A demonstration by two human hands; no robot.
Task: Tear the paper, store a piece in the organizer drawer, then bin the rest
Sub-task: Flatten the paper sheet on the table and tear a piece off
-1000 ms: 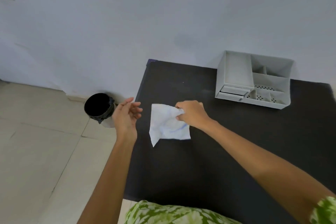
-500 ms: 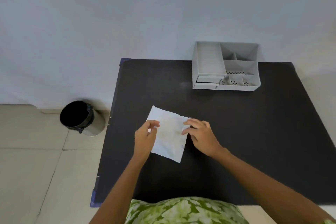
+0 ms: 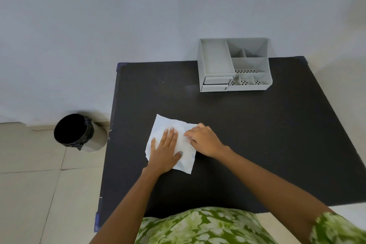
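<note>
A creased white sheet of paper [image 3: 185, 156] lies flat on the black table [image 3: 257, 144], near its left side. My left hand [image 3: 165, 150] rests palm down on the paper's left half, fingers spread and pointing away from me. My right hand [image 3: 204, 139] sits on the paper's right edge with curled fingers pressing or pinching it. The grey desk organizer [image 3: 234, 65] stands at the table's far edge against the wall, with two small shut drawers [image 3: 216, 83] at its front left. A round bin [image 3: 79, 132] with a black liner stands on the floor left of the table.
A pale wall runs behind the table. Beige floor tiles lie to the left, around the bin. My green patterned clothing fills the bottom of the view at the table's near edge.
The paper went from being held up in my right hand to lying flat on the table. My left hand has moved onto it and flattened out. The view has shifted.
</note>
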